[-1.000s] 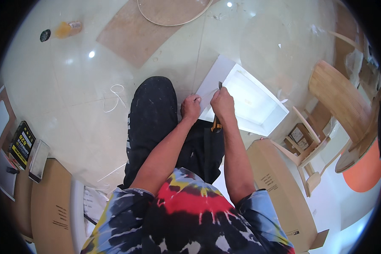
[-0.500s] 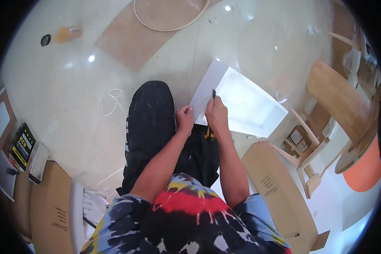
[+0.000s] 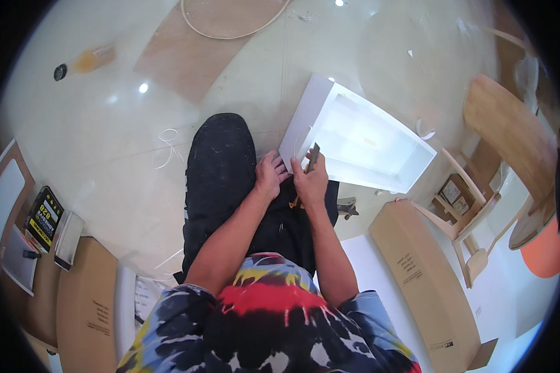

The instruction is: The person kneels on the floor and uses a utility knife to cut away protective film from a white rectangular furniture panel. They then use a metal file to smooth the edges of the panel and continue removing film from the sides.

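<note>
A white open-topped box [image 3: 370, 144], like a shallow drawer, lies tilted in front of my right knee. My right hand [image 3: 311, 186] is closed around a utility knife [image 3: 315, 154], its dark end pointing up beside the box's near left wall. A thin white strip [image 3: 309, 132] curls up over that wall by my right fingertips; whether they pinch it is unclear. My left hand [image 3: 271, 175] rests at the box's near corner, fingers partly bent against the edge; whether anything is between them cannot be made out. An orange-handled item [image 3: 295, 202] shows below my right hand, mostly hidden.
A metal tool [image 3: 347, 207] lies beside my right leg. Cardboard cartons [image 3: 410, 280] flank me, with a wooden chair [image 3: 463, 217] at right. An orange bottle [image 3: 93, 59], a curled white strip [image 3: 167, 148] and a brown board [image 3: 183, 59] lie on the floor ahead.
My right hand has drawn back toward me and turned, with the knife tilted. A thin strip now curls up from the box's wall. My left hand's fingers have spread somewhat at the corner.
</note>
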`<state>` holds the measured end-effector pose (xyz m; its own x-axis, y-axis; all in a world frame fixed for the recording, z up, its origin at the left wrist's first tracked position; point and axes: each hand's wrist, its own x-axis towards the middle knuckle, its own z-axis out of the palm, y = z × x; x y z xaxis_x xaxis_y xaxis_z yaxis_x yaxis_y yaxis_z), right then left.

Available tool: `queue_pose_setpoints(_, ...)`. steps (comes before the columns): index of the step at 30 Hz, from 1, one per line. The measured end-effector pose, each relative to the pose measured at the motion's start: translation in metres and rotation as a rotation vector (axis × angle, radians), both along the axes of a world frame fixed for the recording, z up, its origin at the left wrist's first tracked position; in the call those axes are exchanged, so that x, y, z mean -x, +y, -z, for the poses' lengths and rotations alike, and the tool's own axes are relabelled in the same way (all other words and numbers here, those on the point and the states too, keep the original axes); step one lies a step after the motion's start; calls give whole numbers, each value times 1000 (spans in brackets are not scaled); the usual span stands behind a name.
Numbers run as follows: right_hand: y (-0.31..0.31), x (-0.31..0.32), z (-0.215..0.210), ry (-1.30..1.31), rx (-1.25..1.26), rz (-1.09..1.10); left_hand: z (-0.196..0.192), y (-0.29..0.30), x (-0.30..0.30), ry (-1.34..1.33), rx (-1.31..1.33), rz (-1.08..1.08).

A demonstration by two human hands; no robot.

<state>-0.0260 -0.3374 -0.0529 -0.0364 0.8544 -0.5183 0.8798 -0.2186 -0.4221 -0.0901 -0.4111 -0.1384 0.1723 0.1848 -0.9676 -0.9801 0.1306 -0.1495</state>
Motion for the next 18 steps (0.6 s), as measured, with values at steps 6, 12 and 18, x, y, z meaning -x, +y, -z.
queue_pose_setpoints(6, 48, 19, 16, -83, -106, -54, -4, 26, 8, 106, -244, 269)
queue_pose_setpoints(12, 92, 16, 7, -82, -50, -1, -13, 74, 45, 510, -343, 1040)
queue_pose_setpoints(18, 106, 12, -22, 150, 136, 191, -13, 131, 66, 1049, -349, 798)
